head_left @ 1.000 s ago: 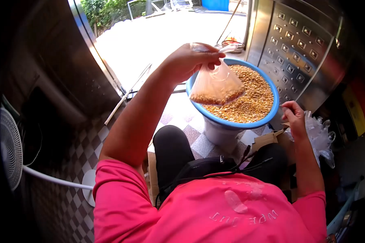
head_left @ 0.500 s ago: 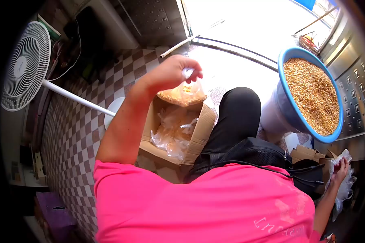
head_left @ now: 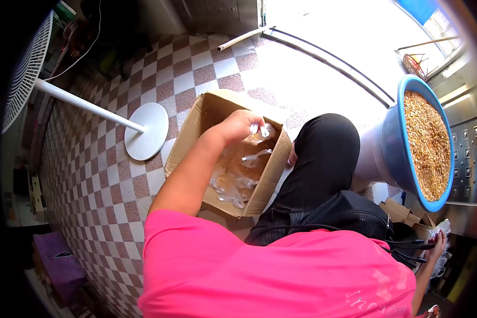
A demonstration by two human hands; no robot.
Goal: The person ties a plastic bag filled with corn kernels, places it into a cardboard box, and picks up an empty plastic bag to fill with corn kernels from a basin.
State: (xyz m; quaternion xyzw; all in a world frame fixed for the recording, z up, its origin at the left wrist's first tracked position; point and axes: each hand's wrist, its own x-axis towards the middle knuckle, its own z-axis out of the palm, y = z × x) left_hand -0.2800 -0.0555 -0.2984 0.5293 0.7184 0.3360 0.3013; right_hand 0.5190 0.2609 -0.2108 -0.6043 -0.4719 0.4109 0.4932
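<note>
My left hand (head_left: 239, 126) is closed on the gathered top of a clear plastic bag (head_left: 258, 135), inside the mouth of an open cardboard box (head_left: 274, 175). Most of this bag is hidden behind the hand and in the box's shade. Several other clear bags (head_left: 232, 186) with yellow-orange contents lie at the bottom of the box. Far to the right, my right hand (head_left: 436, 248) is closed on a bunch of thin, clear plastic bags (head_left: 441, 267), beside a smaller cardboard carton (head_left: 400, 211).
A blue-rimmed tub (head_left: 404, 100) full of golden grain-like pieces (head_left: 426, 146) stands beyond my right knee. A white fan's round base (head_left: 146, 131) rests on the checkered floor (head_left: 103, 175) left of the box. A white pole (head_left: 241, 40) lies near the bright doorway.
My left hand has lowered the filled bag from above the box down into it. My right hand stays at the thin plastic bags. The view has shifted slightly.
</note>
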